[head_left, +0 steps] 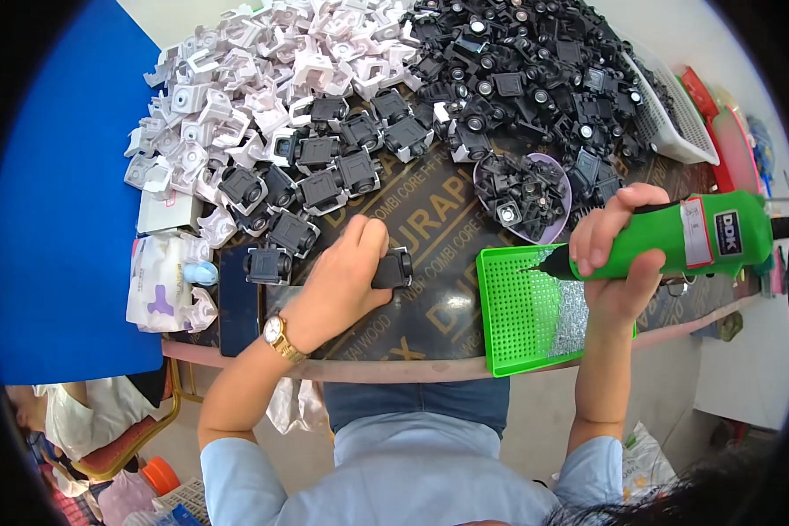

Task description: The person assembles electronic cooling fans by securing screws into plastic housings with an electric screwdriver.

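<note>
My left hand (346, 272), with a gold watch at the wrist, is closed on a small black plastic housing (394, 268) just above the dark table. Its fingers hide part of the housing. In my right hand (621, 250) is a green electric screwdriver (721, 232), its tip pointing left over a green perforated tray (488, 316). Small silvery screws (570, 323) lie in the tray's right part. Beyond my left hand stand several black housings fitted with white brackets (323, 190). A purple bowl (565, 206) behind the tray contains small black parts.
Loose white brackets (263, 57) are heaped at the back left, black parts (535, 70) at the back right. A white basket (675, 140) stands beyond them. At the left lie a dark phone (239, 298) and a tissue pack (153, 285), beside a blue panel (70, 202).
</note>
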Demonstrator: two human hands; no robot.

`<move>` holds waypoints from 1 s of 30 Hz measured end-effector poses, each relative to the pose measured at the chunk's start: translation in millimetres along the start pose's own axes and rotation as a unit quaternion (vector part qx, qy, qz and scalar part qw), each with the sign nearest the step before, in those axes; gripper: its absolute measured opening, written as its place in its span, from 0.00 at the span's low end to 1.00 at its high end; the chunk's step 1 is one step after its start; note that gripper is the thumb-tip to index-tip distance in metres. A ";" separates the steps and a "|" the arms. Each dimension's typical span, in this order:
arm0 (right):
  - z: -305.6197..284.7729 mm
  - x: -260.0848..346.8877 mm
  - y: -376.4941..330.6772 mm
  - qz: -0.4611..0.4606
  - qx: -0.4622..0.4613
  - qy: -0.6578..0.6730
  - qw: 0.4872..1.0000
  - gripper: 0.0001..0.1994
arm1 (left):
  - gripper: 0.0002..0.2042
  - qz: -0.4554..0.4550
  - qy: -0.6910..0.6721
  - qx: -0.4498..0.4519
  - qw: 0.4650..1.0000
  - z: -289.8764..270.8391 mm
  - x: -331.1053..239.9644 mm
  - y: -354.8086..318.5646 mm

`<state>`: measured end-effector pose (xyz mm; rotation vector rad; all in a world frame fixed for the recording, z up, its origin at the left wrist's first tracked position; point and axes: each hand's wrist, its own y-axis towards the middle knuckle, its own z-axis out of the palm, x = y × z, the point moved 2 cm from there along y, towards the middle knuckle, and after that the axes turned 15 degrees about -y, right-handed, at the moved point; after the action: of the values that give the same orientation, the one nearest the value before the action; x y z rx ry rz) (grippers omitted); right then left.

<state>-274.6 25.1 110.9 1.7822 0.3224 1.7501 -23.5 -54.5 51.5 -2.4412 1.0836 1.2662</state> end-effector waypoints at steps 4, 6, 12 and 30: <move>18.9 0.5 7.1 0.003 0.006 0.054 0.999 0.29 | 0.17 0.071 -0.002 -0.047 0.996 9.9 -2.5 -9.1; 33.5 0.0 12.8 0.000 0.015 0.091 0.996 0.28 | 0.16 0.095 0.008 -0.087 0.992 22.7 7.7 -10.8; 76.2 -4.7 28.1 -0.011 0.057 0.012 0.998 0.27 | 0.24 0.105 -0.074 -0.098 0.987 33.8 13.9 -16.7; 117.9 -29.4 26.2 0.082 0.144 0.019 0.986 0.22 | 0.27 0.162 0.002 -0.053 0.985 42.3 18.7 -18.3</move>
<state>-169.9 -41.8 109.3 2.0299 0.4780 1.9338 -31.0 -31.5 8.0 -2.4109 1.4998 1.4431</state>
